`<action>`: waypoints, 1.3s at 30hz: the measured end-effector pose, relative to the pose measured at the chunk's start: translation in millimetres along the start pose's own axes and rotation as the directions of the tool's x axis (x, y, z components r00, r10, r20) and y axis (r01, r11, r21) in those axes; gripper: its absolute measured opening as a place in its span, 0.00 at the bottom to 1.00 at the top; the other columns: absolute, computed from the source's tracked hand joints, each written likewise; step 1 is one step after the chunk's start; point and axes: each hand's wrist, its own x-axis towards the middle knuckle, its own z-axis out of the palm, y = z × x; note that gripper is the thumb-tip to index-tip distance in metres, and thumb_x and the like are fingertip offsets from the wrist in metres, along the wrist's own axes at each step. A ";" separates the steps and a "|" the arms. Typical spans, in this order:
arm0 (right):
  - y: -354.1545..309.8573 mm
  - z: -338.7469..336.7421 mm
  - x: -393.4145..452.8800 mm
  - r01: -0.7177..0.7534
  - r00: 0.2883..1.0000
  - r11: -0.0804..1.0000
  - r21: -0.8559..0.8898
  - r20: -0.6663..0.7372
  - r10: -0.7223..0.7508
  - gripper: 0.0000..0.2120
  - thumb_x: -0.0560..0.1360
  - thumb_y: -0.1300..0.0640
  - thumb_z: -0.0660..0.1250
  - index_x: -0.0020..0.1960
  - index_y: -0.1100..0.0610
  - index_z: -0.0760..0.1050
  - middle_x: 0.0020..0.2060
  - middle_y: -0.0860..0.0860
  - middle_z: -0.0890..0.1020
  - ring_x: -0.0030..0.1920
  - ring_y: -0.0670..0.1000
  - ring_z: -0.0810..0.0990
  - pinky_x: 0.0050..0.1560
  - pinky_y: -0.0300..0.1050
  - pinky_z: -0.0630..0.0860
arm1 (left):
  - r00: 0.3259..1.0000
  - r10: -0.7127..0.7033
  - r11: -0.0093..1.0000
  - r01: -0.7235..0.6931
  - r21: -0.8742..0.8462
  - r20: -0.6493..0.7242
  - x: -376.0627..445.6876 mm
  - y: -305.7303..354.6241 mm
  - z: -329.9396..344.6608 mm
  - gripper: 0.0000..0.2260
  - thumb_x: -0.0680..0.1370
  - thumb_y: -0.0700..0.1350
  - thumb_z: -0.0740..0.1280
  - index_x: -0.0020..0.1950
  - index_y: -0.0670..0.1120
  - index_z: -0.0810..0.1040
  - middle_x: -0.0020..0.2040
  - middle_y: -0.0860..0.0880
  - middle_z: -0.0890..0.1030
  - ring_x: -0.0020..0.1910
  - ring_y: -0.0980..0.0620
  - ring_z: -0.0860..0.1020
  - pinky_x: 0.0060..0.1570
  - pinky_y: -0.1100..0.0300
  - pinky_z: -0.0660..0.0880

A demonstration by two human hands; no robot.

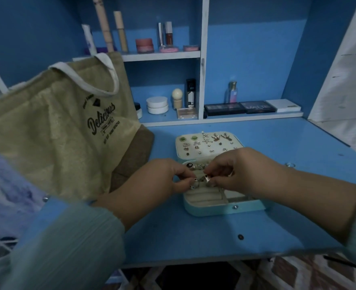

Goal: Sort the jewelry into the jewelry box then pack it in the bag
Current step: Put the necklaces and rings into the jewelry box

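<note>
A: Item one, jewelry box (223,206): pale blue shell, rounded corners, small stud on the front wall. It stands open on the blue tabletop (194,243), straight ahead of the person.

B: Interior?

A: Cream padded lining. The raised lid panel (206,144) carries earrings pinned in rows: starfish shapes, striped hearts, green rounds, tiny studs. The base has soft ridged ring rolls, and a few dark and silver pieces already sit at the back.

B: Hands?

A: Left hand (162,178), fingers curled, thumb and forefinger pinching a small silver piece (204,178) over the ring rolls. Right hand (242,170) has its fingertips closed on the same piece from the other side. Both grips are tight pinches. Whether the piece is a ring or an earring, I cannot tell.

B: Handling advice?

A: My judgement: hold the piece low over the rolls, so a slip lands on padding. Seat it between two ridges and press until the lining grips it. One hand should steady while the other guides; small polished metal slides easily from fingertips.

B: Item two?

A: Bag (64,130): coarse tan woven tote, pale cloth handles, dark printed lettering. It slumps on the left side of the tabletop, near the box but not touching it. The box looks not yet ready for packing, since the lid is up.

B: Background?

A: Blue shelves (162,56) with cosmetics: jars, tubes, palettes.
</note>
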 end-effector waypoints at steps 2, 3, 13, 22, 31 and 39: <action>-0.8 -0.1 -0.1 -0.008 1.000 1.000 -0.003 0.001 0.008 0.10 0.70 0.58 0.73 0.51 0.52 0.82 0.36 0.41 0.80 0.35 0.27 0.74 0.37 0.21 0.68 | 1.000 0.021 0.999 -0.021 0.038 -0.005 -0.7 0.3 -0.3 0.08 0.76 0.45 0.68 0.53 0.48 0.83 0.34 0.61 0.72 0.31 0.76 0.70 0.35 0.78 0.63; -1.4 0.0 0.0 -0.011 1.000 1.000 -0.007 0.000 0.011 0.10 0.70 0.58 0.72 0.51 0.53 0.82 0.34 0.39 0.77 0.35 0.26 0.74 0.36 0.21 0.68 | 1.000 0.029 0.998 -0.029 0.055 0.001 -0.3 1.0 -0.9 0.09 0.76 0.45 0.68 0.54 0.48 0.82 0.35 0.60 0.72 0.33 0.74 0.70 0.36 0.78 0.64; -2.6 1.0 -1.1 -0.024 0.999 1.000 0.014 -0.021 0.024 0.09 0.70 0.58 0.72 0.50 0.52 0.82 0.33 0.37 0.76 0.35 0.28 0.75 0.37 0.22 0.69 | 0.998 -0.002 0.984 -0.010 0.180 0.063 2.1 5.7 -5.2 0.12 0.78 0.47 0.64 0.60 0.51 0.78 0.56 0.54 0.80 0.38 0.62 0.68 0.35 0.79 0.62; -2.9 -2.9 -5.4 -0.008 1.000 0.999 0.033 0.029 0.007 0.06 0.69 0.58 0.73 0.46 0.51 0.83 0.30 0.36 0.78 0.34 0.31 0.76 0.35 0.24 0.69 | 0.998 0.037 0.988 -0.045 0.148 0.058 -1.8 6.1 -4.1 0.10 0.76 0.46 0.66 0.56 0.49 0.81 0.31 0.62 0.67 0.31 0.78 0.67 0.35 0.78 0.62; -5.3 -2.2 -4.1 -0.033 0.997 0.999 0.015 0.066 0.032 0.06 0.70 0.56 0.73 0.46 0.50 0.84 0.31 0.37 0.78 0.33 0.33 0.75 0.36 0.26 0.70 | 0.995 0.050 0.984 -0.064 0.168 0.089 -0.5 4.8 -1.7 0.10 0.77 0.46 0.66 0.56 0.51 0.81 0.30 0.63 0.67 0.29 0.79 0.67 0.34 0.78 0.63; -7.1 0.4 -0.4 -0.069 0.992 0.997 -0.026 0.108 0.072 0.07 0.69 0.56 0.73 0.46 0.49 0.83 0.33 0.39 0.77 0.38 0.40 0.75 0.48 0.38 0.75 | 0.986 0.106 0.976 -0.128 0.179 0.129 1.2 2.4 -2.5 0.10 0.76 0.49 0.67 0.56 0.52 0.82 0.34 0.62 0.69 0.37 0.79 0.67 0.38 0.79 0.62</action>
